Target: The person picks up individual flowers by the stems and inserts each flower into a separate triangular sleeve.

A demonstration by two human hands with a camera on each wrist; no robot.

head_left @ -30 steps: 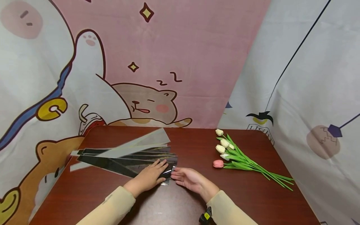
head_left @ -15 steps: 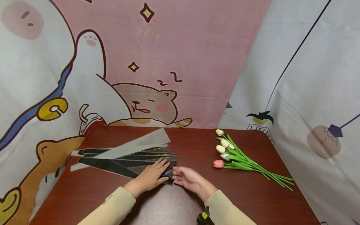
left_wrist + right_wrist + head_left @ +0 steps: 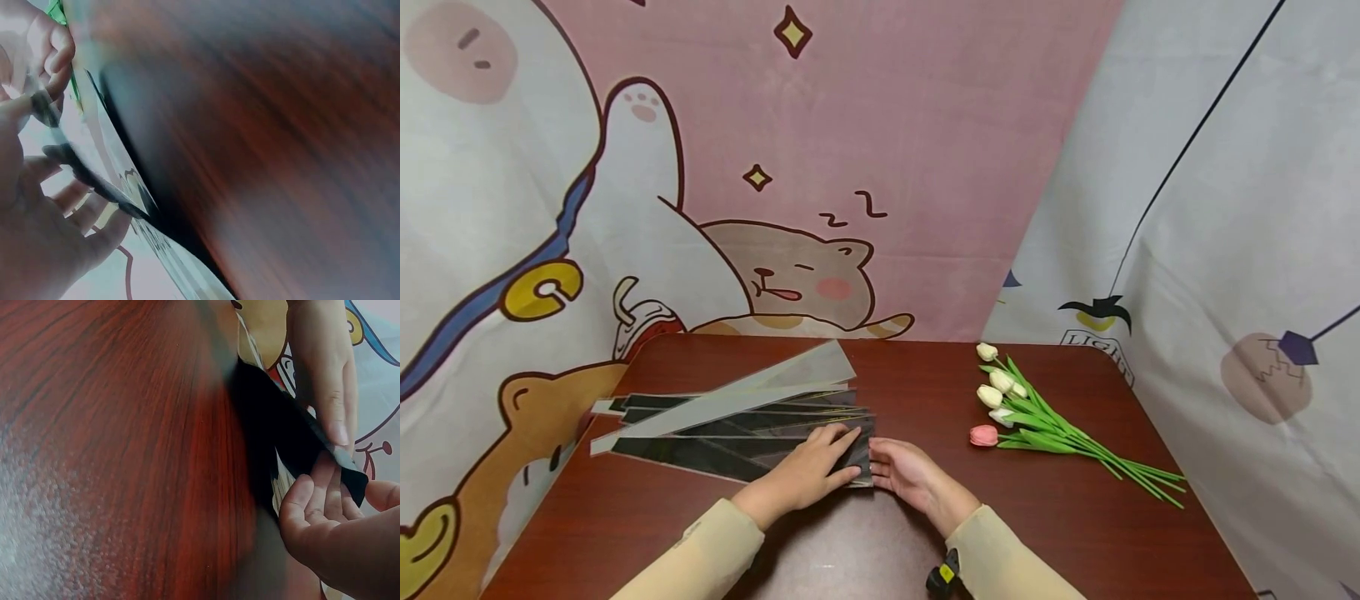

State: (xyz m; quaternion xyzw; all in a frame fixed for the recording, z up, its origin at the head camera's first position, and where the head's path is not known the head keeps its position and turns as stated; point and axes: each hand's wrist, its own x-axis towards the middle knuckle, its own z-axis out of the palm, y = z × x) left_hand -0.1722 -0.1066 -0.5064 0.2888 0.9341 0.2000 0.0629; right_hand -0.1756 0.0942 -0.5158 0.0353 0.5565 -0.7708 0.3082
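Black see-through plastic sheets with pale borders point(image 3: 722, 450) are fanned out left of centre, tips close to the left edge of the reddish-brown wooden tabletop point(image 3: 925, 383). Left hand point(image 3: 805, 467) lies palm-down on them, thumb apart. Right hand's point(image 3: 917, 477) bent fingers touch their right end, can't tell if it's pinching. There's a decent gap before the green-stemmed tulips point(image 3: 1052, 425).
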